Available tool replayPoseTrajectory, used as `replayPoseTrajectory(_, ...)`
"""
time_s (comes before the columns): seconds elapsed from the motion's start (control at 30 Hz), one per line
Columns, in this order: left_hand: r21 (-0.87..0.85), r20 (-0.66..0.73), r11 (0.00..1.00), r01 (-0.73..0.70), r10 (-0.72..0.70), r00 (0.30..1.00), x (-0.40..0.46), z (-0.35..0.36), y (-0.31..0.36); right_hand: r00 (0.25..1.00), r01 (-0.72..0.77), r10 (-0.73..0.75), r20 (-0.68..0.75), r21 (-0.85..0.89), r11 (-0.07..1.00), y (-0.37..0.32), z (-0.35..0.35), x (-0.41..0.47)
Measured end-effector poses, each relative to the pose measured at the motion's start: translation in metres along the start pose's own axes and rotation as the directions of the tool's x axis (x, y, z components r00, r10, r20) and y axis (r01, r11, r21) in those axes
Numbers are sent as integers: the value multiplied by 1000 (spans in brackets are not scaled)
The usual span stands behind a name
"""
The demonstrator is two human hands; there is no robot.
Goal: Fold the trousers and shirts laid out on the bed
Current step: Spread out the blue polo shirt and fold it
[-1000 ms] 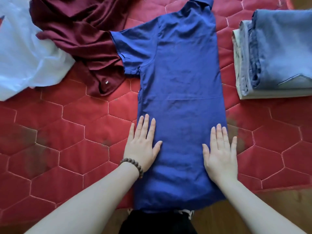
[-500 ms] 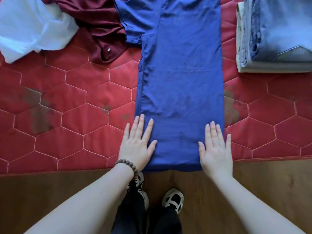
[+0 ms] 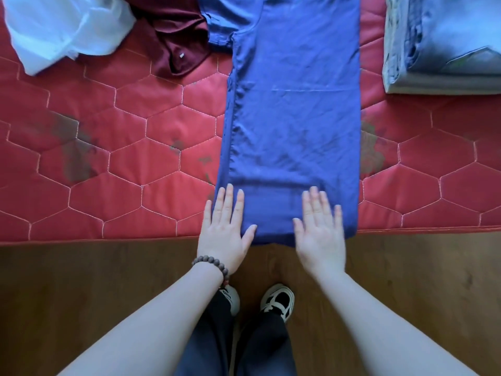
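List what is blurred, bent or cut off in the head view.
Head view: the right hand is motion-blurred at its fingertips, the left hand sharper; wide-angle bending curves the bed edge; the blue shirt is cut off at the top, its collar out of frame; soft even light, no glare, weak shadows.

blue shirt [image 3: 295, 126]: matt creased cloth | bed cover [image 3: 108, 169]: quilted, stitched | floor [image 3: 81, 289]: wood
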State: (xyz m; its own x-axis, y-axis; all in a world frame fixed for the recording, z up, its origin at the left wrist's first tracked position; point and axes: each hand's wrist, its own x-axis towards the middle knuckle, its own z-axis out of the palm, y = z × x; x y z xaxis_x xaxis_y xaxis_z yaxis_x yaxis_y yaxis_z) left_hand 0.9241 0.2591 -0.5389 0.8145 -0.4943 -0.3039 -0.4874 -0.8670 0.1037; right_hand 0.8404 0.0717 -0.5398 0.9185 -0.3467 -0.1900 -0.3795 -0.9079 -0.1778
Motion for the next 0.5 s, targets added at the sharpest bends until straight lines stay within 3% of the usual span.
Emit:
replayPoseTrajectory(0.07, 7, 23, 998, 57, -57, 998, -7, 2, -3, 993, -111, 111, 35, -9, 994, 28, -7, -10)
replayPoseTrajectory(0.2, 77, 93, 994, 75, -82, 992, -18, -5, 3, 990, -80, 88, 112, -73, 994, 47, -28, -16)
replayPoseTrajectory(0.5, -39, 145, 986, -163, 167, 975, 52, -53, 48, 978, 67, -67, 198, 10, 998, 8, -55, 46)
